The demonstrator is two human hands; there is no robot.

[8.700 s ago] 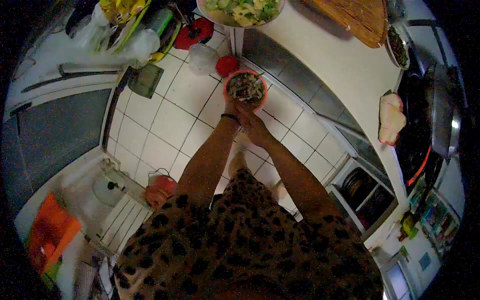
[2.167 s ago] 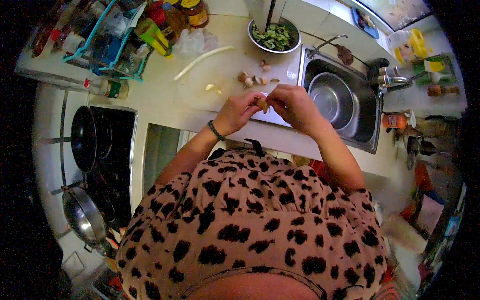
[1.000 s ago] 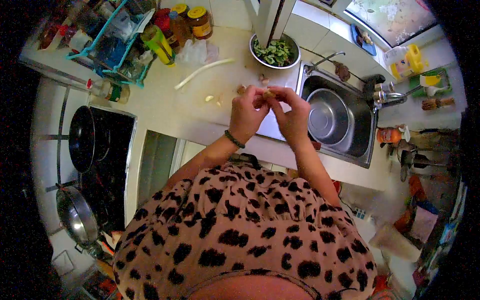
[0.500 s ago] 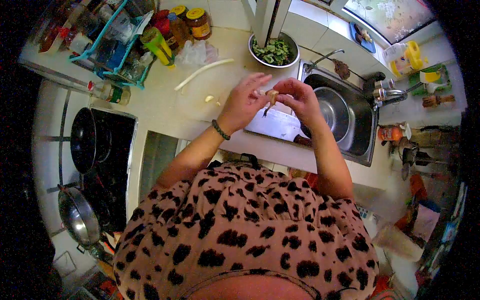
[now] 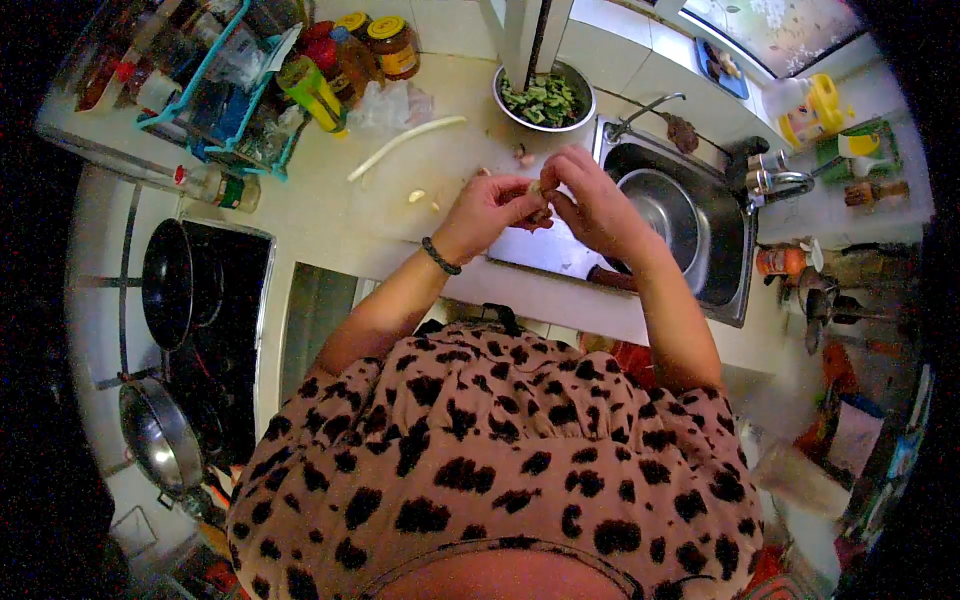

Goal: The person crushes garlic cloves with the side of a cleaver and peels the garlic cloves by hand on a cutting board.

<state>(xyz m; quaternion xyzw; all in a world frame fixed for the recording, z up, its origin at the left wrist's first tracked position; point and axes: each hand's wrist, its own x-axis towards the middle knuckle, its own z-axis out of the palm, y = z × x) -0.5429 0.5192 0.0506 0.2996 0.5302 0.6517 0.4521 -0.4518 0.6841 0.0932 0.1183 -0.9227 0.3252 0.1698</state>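
My left hand [image 5: 492, 208] has its fingers curled, pinching a small pale garlic clove [image 5: 537, 187] with brownish skin. The fingertips of my right hand [image 5: 592, 205] close on the same clove from the other side. Fingers hide most of it. Below both hands lies a wide cleaver [image 5: 548, 252] with a dark handle [image 5: 610, 279] pointing right. To the left, a peeled garlic clove [image 5: 416, 197] rests on the worktop with a smaller piece beside it. A long white scallion stalk [image 5: 405, 146] lies farther back. Small pinkish bits [image 5: 524, 157] sit just beyond my fingers.
A metal bowl of chopped greens [image 5: 545, 103] stands at the back beside a post. On the right is a sink [image 5: 725, 240] holding a round basin [image 5: 665, 225]. Jars [image 5: 393, 48], bottles and a blue rack line the back left. Pans [image 5: 160, 440] occupy the left stove.
My hands have drawn closer together, and my left fingers have curled in. The brownish piece that dangled between them is now mostly covered. Pinkish bits behind the hands have come into view.
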